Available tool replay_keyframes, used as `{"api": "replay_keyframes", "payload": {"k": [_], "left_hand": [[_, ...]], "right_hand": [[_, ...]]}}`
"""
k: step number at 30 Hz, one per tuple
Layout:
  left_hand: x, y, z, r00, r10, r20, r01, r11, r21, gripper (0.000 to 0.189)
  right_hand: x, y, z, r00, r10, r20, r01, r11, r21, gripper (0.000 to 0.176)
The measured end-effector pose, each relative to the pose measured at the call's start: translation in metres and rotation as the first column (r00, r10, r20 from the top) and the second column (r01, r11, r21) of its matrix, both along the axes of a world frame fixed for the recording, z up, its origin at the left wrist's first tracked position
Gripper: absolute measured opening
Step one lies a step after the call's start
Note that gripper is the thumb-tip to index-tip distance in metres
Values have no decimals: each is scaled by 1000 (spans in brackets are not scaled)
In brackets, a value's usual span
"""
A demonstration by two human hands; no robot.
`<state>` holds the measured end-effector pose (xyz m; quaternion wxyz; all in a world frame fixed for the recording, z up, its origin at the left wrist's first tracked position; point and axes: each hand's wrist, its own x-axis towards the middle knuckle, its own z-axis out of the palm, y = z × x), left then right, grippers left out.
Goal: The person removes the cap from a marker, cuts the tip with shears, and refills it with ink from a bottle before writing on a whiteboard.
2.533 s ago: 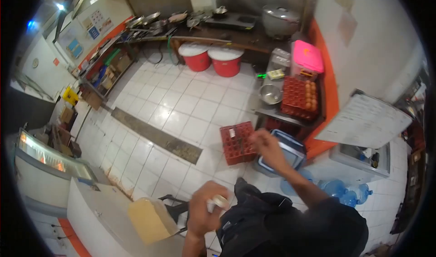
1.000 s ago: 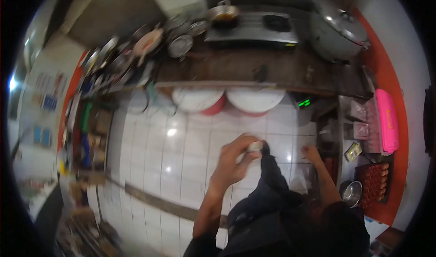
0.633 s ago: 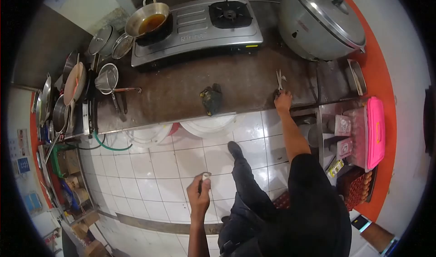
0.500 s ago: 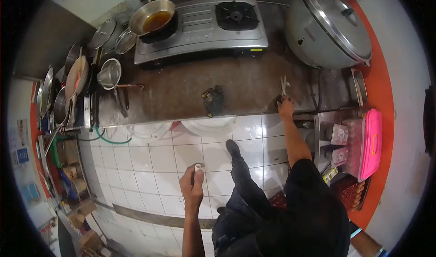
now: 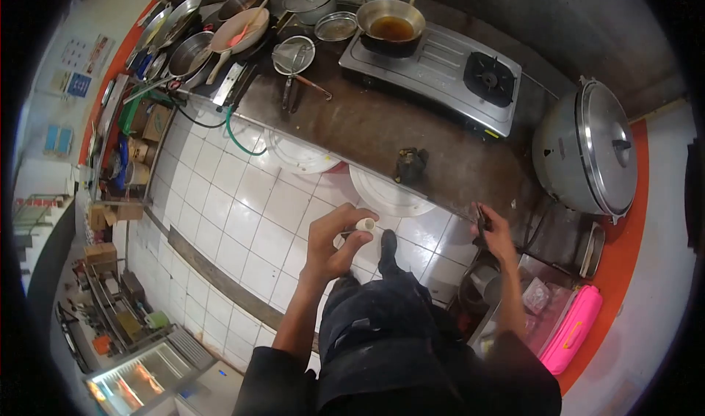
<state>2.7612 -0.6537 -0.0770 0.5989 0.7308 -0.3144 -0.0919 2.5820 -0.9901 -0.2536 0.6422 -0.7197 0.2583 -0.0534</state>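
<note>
My left hand (image 5: 328, 246) is raised over the floor, its fingers closed around a small white cylinder (image 5: 365, 226) with a round, hollow-looking end. At the counter's front edge, my right hand (image 5: 499, 232) is closed on scissors (image 5: 482, 219); their dark handles show, but the blades are hard to make out from here. A crumpled dark cloth (image 5: 410, 165) lies on the brown counter (image 5: 352, 126) between the two hands, nearer the stove side, touched by neither.
A pan with brown liquid (image 5: 391, 27) sits on the two-burner stove (image 5: 433, 67). A large lidded pot (image 5: 587, 152) stands at the right. Strainer (image 5: 294, 55) and several pans crowd the left. Below right is a pink-lidded box (image 5: 571, 329); white tiles (image 5: 253, 232) cover the floor.
The view has turned leftward. My right hand has drawn the scissors back from over the counter toward its edge. My left hand still holds the white cylinder, now raised closer to the counter.
</note>
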Motion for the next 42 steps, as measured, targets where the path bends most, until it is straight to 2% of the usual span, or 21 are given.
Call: {"api": "replay_keyframes", "payload": {"k": [1,2,3,4,7,10,16,25,31,37,40,42], "left_hand": [[1,3,6,997,9,73,-10,1000,12,17],[2,7,12,989,18,144,-21,999,26,18],[2,10,22,993,21,118,-28,998,54,18],[2,15,26,984,24,174,-38,996,78,19],[4,28,42,937,9,349,-64,987,146,23],[-1,37,70,872,-43,487,-71,974,213,27],[-8,39,89,804,-66,591,-84,971,223,28],[-6,53,92,799,-60,598,-133,952,274,30],[-10,52,95,792,-116,599,-104,942,319,30],[-6,57,99,825,-153,544,-39,945,325,27],[-5,58,100,825,-166,540,-32,940,338,26],[-3,58,100,820,-167,547,-36,939,341,26]], "right_hand": [[17,12,85,974,223,-31,-224,947,-229,50],[30,21,166,901,420,-110,-424,796,-432,56],[32,26,215,844,513,-158,-511,679,-527,57],[33,31,249,778,591,-214,-579,540,-610,59],[35,44,300,734,611,-298,-570,315,-759,66],[41,55,321,703,642,-305,-565,244,-788,66],[49,69,340,633,682,-365,-609,149,-779,65],[55,73,349,619,703,-350,-641,195,-742,64],[65,81,350,585,727,-359,-619,115,-777,60],[71,80,346,565,762,-316,-627,148,-764,58],[74,80,350,551,761,-343,-626,104,-773,57],[75,79,349,547,771,-327,-637,130,-760,57]]}}
